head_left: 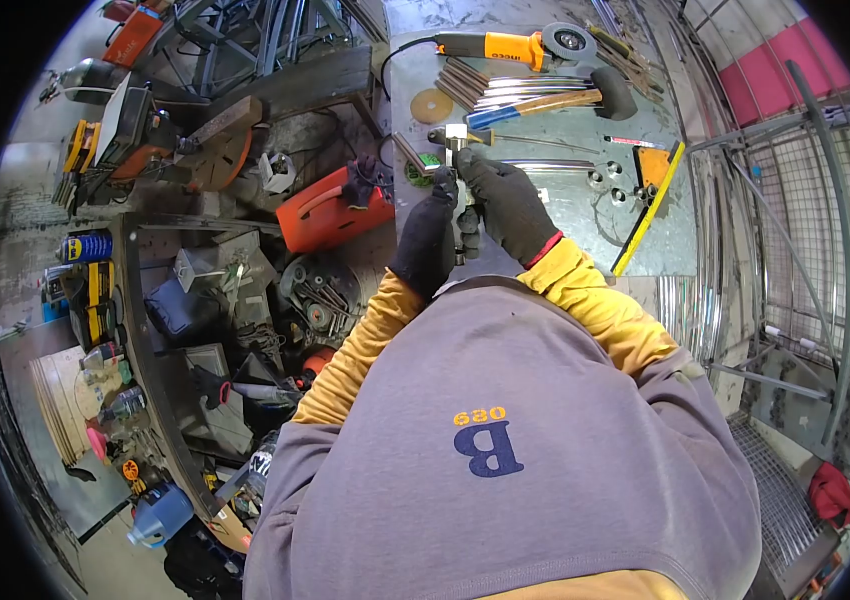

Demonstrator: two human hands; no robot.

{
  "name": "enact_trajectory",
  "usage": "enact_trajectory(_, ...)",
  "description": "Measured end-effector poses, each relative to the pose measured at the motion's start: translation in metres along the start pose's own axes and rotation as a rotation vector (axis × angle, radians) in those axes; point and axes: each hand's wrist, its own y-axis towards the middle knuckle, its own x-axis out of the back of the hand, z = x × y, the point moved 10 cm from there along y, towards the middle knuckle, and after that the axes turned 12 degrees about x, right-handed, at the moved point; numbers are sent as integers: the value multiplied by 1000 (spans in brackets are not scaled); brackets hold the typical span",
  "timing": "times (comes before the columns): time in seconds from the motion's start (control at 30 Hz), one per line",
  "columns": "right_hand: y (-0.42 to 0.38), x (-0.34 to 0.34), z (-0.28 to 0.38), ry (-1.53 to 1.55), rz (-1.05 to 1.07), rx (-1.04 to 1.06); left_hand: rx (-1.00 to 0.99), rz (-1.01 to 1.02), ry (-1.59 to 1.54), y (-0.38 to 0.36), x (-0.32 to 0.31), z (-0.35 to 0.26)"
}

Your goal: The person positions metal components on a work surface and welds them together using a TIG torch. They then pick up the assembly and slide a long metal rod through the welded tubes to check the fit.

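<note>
My left hand (429,234), in a dark glove, is closed round a shiny metal piece (461,196) at the table's near edge. My right hand (511,203), gloved too, pinches the upper end of the same piece. Just beyond my hands lies a thin screwdriver-like tool (525,138). A mallet (545,104) with a black head and a blue-ended wooden handle rests farther back. Small metal rings (607,178) sit to the right of my right hand, beside metal rods (545,165).
An orange angle grinder (505,47) lies at the back of the metal table (657,236). A yellow level (649,210) lies along the right side, near an orange triangular tool (653,167). A red toolbox (335,210) stands left of the table.
</note>
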Motion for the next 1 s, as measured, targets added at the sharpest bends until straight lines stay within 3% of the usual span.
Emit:
enact_trajectory(0.17,4,0,-2,-79,4,50,29,-113,3,4,8,7)
enact_trajectory(1.0,1,-1,27,-320,-41,270,21,-131,91,3,7,6)
